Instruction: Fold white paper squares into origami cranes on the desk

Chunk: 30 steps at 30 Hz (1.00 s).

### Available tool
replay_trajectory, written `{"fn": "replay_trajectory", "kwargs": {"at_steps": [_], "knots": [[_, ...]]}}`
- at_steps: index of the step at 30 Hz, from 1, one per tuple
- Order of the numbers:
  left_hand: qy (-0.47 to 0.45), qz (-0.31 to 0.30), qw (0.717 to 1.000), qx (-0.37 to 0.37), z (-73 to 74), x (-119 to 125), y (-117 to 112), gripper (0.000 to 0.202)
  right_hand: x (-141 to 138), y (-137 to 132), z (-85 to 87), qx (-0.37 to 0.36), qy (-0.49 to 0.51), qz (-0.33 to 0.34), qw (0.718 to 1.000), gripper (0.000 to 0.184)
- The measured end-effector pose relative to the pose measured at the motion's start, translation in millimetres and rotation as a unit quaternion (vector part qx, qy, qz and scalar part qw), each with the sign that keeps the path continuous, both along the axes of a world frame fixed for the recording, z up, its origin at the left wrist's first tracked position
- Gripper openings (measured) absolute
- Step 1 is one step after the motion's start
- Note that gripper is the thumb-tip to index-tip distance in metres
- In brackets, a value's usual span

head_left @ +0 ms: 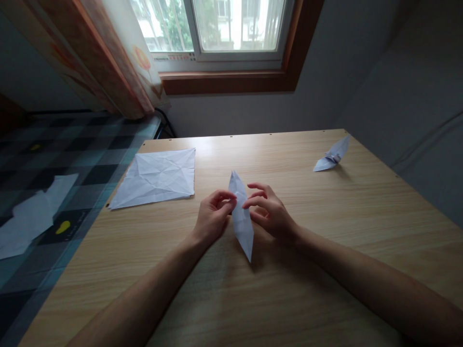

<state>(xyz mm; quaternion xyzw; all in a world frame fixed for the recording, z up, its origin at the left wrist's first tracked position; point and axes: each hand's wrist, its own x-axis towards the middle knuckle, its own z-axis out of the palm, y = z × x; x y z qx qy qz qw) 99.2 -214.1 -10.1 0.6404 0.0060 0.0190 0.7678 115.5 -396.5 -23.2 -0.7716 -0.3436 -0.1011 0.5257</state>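
Note:
A long, narrow, diamond-shaped fold of white paper (241, 219) is held just above the wooden table (289, 270), its points toward the window and toward me. My left hand (213, 217) pinches its left edge with curled fingers. From the other side, my right hand (269, 209) pinches the right edge near the middle, its other fingers loosely bent. Both forearms reach in from the bottom of the view.
A creased, unfolded white square sheet (156, 177) lies flat at the table's far left. A finished folded paper bird (333, 155) sits at the far right. Left of the table is a checked bed cover (54, 159) with white paper (32, 214); a curtain (108, 58) and window are behind.

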Motion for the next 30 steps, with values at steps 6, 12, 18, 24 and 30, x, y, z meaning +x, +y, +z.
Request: {"fn": "replay_trajectory", "kwargs": {"at_steps": [6,12,18,24,30], "knots": [[0.027,-0.024,0.999,-0.04,0.5,-3.5,-0.8,0.026,6.8,-0.5,-0.3,0.044,0.045,0.029,0.998,0.013],[0.007,-0.061,0.998,-0.029,-3.2,-5.7,-4.5,0.038,-0.6,3.1,6.8,0.088,0.046,-0.044,0.994,0.022],[-0.001,-0.062,0.998,-0.023,-3.1,-7.7,-7.3,0.034,-9.1,8.5,4.8,0.129,0.171,-0.022,0.977,0.027],[0.0,-0.071,0.997,-0.042,-2.3,-9.4,-9.3,0.036,-16.8,13.9,8.7,0.157,0.234,-0.032,0.959,0.035],[-0.004,-0.076,0.996,-0.036,-4.2,-9.3,-9.0,0.035,-15.2,15.0,4.1,0.151,0.239,-0.081,0.956,0.026]]}}
